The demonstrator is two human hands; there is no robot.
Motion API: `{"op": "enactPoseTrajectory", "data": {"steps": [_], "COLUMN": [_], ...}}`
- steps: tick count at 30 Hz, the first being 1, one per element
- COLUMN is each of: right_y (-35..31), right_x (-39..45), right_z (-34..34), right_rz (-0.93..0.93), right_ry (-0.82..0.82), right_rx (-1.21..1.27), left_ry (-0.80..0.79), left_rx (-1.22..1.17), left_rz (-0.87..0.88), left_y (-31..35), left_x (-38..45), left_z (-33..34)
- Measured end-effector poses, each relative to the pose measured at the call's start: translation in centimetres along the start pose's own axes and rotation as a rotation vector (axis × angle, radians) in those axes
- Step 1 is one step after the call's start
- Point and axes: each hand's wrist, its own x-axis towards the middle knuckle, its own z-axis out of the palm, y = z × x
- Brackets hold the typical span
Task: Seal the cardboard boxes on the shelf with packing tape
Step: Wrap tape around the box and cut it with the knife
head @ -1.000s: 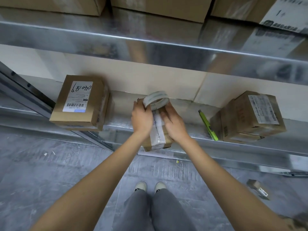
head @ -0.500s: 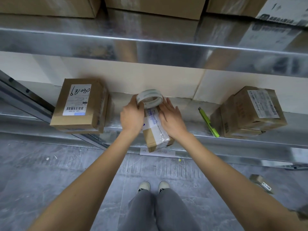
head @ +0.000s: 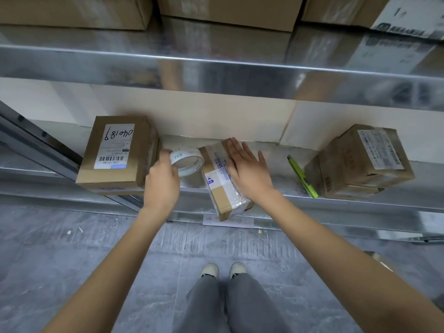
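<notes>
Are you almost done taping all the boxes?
Not yet. The middle box already has tape along its top. The left hand holds the tape roll while the right hand presses it flat. The left box and right box may be next.

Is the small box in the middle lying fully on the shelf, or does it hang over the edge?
It hangs over: the small box sticks out past the shelf front edge, under the flat right hand.
</notes>
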Motion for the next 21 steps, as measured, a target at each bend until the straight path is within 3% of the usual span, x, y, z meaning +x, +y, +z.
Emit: {"op": "enactPoseTrajectory", "data": {"steps": [2, 6, 9, 14, 17, 21], "right_y": [0.0, 0.1, -0.1, -3.1, -5.3, -5.5], "right_x": [0.0, 0.0, 0.1, -0.2, -0.7, -0.8], "right_z": [-0.1, -0.5, -0.6, -0.3, 0.8, 1.3], "right_rz": [-0.004, -0.019, -0.012, 0.080, 0.012, 0.011], "right_ry": [-0.002, -0.006, -0.004, -0.133, -0.104, -0.037], "right_rx": [-0.005, -0.031, -0.061, -0.002, -0.070, -0.086], "left_ry": [0.009, -0.090, -0.143, -0.039, 0.023, -0.030], "left_rx": [-0.247, -1.032, -1.308, -1.320, -1.303, -1.309], "left_rz": [-0.127, -0.573, -0.701, -0.696, -0.695, -0.634], "left_y": [-0.5, 1.1, 2.1, 2.2, 2.2, 1.9], "left_x": [-0.1, 0.2, 0.1, 0.2, 0.5, 0.4], "left_z": [1.3, 3.4, 4.4, 5.3, 5.1, 4.8]}}
